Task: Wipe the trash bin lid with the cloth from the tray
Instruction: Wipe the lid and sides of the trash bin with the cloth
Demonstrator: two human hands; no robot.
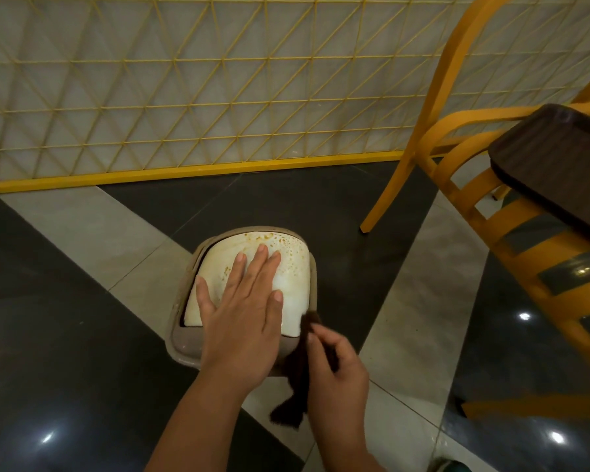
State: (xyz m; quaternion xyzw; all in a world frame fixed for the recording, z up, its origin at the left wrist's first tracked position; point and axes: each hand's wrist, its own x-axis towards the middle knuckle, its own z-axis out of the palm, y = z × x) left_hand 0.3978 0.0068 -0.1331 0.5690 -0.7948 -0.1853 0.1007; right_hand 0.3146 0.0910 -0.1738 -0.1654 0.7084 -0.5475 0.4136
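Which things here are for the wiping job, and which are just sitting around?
For the job: lid, cloth, tray, left hand, right hand.
Just there: chair, yellow fence.

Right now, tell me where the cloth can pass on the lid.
Free: the stained far strip of the lid beyond the left hand's fingertips, and its right edge beside the cloth held by the right hand. Crowded: the lid's middle, under the flat left hand.

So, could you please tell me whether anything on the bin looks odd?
Yes: brown specks and streaks stain the white lid along its far edge, beyond the left hand pressing flat; the cloth hasn't reached them.
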